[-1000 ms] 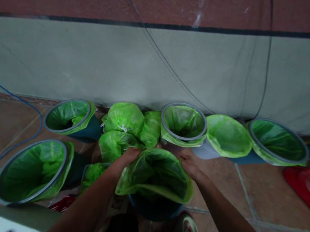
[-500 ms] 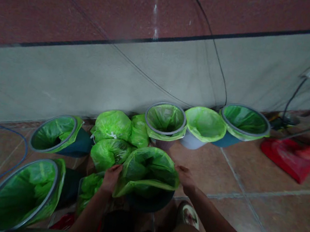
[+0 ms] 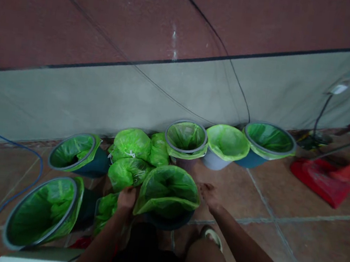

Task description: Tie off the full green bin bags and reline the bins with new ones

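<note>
Since the earlier frame: left hand point(image 3: 126, 197) lowered along the near-left edge of the green liner point(image 3: 167, 189); right hand point(image 3: 209, 194) drawn slightly off its right side. Left fingers pinched on liner film; right fingers spread, contact with liner not discernible. Liner draped over dark bin point(image 3: 166, 220), floor centre, directly ahead of the knees. Count: six lined bins, three tied green bags point(image 3: 131, 142), one red dustpan point(image 3: 316, 182), one blue cable point(image 3: 22, 188).
</note>
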Motion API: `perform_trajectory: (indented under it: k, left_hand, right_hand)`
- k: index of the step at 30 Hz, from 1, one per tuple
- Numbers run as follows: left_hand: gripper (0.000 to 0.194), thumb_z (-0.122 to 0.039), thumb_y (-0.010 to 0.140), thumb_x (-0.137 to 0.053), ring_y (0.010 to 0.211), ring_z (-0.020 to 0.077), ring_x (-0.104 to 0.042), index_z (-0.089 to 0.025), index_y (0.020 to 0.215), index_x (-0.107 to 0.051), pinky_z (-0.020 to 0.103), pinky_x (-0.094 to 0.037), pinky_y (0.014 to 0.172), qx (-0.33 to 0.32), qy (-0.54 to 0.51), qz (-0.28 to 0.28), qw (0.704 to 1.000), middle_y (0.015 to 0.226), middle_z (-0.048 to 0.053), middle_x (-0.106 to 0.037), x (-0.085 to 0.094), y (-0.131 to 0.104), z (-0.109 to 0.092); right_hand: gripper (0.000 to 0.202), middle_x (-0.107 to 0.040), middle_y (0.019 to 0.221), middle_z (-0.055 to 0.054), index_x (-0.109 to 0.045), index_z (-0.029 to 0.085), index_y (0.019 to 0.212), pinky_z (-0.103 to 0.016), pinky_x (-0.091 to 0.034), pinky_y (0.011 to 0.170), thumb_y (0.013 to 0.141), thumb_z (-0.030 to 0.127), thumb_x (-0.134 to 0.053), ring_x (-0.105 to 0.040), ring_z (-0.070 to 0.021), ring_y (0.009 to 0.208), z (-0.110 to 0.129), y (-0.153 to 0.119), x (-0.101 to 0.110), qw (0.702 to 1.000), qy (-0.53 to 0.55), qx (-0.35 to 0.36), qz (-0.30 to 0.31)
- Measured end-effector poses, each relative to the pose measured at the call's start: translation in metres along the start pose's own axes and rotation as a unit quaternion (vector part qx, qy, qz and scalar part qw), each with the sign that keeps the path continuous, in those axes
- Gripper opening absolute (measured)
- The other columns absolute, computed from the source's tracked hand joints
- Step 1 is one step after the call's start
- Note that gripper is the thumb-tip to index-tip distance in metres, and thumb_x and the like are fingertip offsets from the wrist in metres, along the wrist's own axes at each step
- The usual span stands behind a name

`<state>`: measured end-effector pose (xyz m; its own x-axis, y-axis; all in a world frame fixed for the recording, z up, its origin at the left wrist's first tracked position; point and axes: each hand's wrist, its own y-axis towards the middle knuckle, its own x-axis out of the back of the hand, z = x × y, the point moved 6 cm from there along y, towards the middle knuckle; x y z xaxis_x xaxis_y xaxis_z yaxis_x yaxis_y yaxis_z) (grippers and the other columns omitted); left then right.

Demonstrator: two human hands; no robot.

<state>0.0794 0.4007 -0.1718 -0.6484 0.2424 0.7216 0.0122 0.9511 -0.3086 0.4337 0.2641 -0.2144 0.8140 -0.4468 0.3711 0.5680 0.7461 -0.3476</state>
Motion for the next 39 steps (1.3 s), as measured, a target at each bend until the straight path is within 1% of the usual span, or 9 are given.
perform_trajectory:
  k: [6, 9, 14, 19, 21, 26, 30, 35, 39]
  left_hand:
    - [0.031, -0.037, 0.089, -0.053, 0.101, 0.0224, -0.066, -0.018, 0.109, -0.068, 0.034, -0.047, 0.095, -0.125, 0.098, 0.007, 0.987, 0.105, 0.011, -0.072, -0.015, 0.014, -0.078]
    - [0.036, -0.041, 0.088, -0.057, 0.1, 0.0229, -0.066, -0.017, 0.112, -0.068, 0.032, -0.047, 0.092, -0.139, 0.146, 0.032, 0.979, 0.103, 0.012, -0.072, -0.031, 0.017, -0.097]
    - [0.037, -0.027, 0.091, -0.051, 0.109, 0.0225, -0.063, -0.019, 0.126, -0.06, 0.033, -0.044, 0.099, -0.135, 0.211, 0.04, 0.967, 0.113, 0.011, -0.07, -0.039, 0.023, -0.081]
    - [0.043, -0.022, 0.089, -0.054, 0.113, 0.022, -0.062, -0.016, 0.132, -0.053, 0.031, -0.044, 0.099, -0.1, 0.302, 0.073, 0.945, 0.119, 0.013, -0.068, -0.041, 0.02, -0.05]
    - [0.046, -0.027, 0.088, -0.057, 0.113, 0.0227, -0.063, -0.017, 0.133, -0.051, 0.031, -0.045, 0.097, -0.095, 0.309, 0.092, 0.942, 0.119, 0.013, -0.068, -0.04, 0.016, -0.044]
    - [0.067, -0.048, 0.083, -0.063, 0.122, 0.0271, -0.056, -0.013, 0.137, -0.046, 0.033, -0.043, 0.101, -0.127, 0.264, 0.076, 0.953, 0.132, 0.017, -0.06, -0.032, 0.021, -0.061]
    - [0.047, -0.043, 0.097, -0.042, 0.122, 0.0219, -0.057, -0.014, 0.132, -0.054, 0.029, -0.041, 0.103, -0.162, 0.209, 0.037, 0.964, 0.132, 0.013, -0.061, -0.037, 0.041, -0.095]
    - [0.041, -0.033, 0.101, -0.031, 0.105, 0.0192, -0.066, -0.017, 0.11, -0.068, 0.028, -0.045, 0.094, -0.19, 0.235, 0.102, 0.948, 0.111, 0.01, -0.072, -0.065, 0.058, -0.114]
    - [0.034, -0.033, 0.098, -0.042, 0.109, 0.0183, -0.064, -0.02, 0.123, -0.062, 0.027, -0.044, 0.097, -0.218, 0.233, 0.113, 0.941, 0.12, 0.007, -0.069, -0.071, 0.056, -0.1]
  right_hand:
    - [0.026, -0.072, 0.08, -0.005, -0.069, 0.017, 0.082, -0.029, -0.05, 0.068, 0.076, 0.041, -0.061, -0.065, -0.0183, 0.073, 0.022, 0.029, -0.012, 0.998, -0.018, 0.035, 0.041]
    - [0.016, -0.072, 0.078, -0.005, -0.067, 0.016, 0.082, -0.028, -0.05, 0.066, 0.073, 0.029, -0.063, -0.065, -0.0181, 0.071, 0.024, 0.027, -0.017, 0.997, -0.056, 0.033, 0.038]
    - [0.011, -0.069, 0.086, -0.005, -0.066, 0.018, 0.082, -0.027, -0.046, 0.074, 0.078, 0.02, -0.057, -0.063, -0.0178, 0.08, 0.039, 0.007, -0.017, 0.978, -0.18, 0.102, 0.031]
    - [0.026, -0.064, 0.107, -0.013, -0.068, 0.016, 0.094, -0.031, -0.043, 0.082, 0.092, 0.023, -0.043, -0.06, -0.0225, 0.094, 0.054, -0.022, -0.034, 0.837, -0.489, 0.237, 0.062]
    - [0.025, -0.063, 0.11, -0.014, -0.069, 0.017, 0.096, -0.033, -0.043, 0.083, 0.091, 0.029, -0.047, -0.06, -0.0239, 0.095, 0.055, -0.029, -0.032, 0.815, -0.521, 0.241, 0.074]
    - [0.037, -0.068, 0.092, -0.007, -0.07, 0.021, 0.093, -0.027, -0.045, 0.079, 0.096, 0.043, -0.04, -0.063, -0.0182, 0.086, 0.075, -0.023, -0.013, 0.879, -0.377, 0.273, 0.105]
    - [0.039, -0.072, 0.1, -0.008, -0.068, 0.019, 0.104, -0.026, -0.047, 0.078, 0.097, 0.041, -0.037, -0.066, -0.018, 0.088, 0.092, 0.02, -0.014, 0.928, -0.293, 0.228, 0.036]
    - [0.034, -0.07, 0.114, -0.011, -0.062, 0.016, 0.118, -0.025, -0.046, 0.088, 0.097, 0.031, -0.041, -0.065, -0.0184, 0.102, 0.082, 0.053, -0.063, 0.907, -0.354, 0.209, 0.094]
    - [0.033, -0.072, 0.098, -0.011, -0.057, 0.015, 0.122, -0.027, -0.047, 0.078, 0.096, 0.029, -0.041, -0.067, -0.0207, 0.089, 0.059, 0.053, -0.079, 0.885, -0.408, 0.187, 0.121]
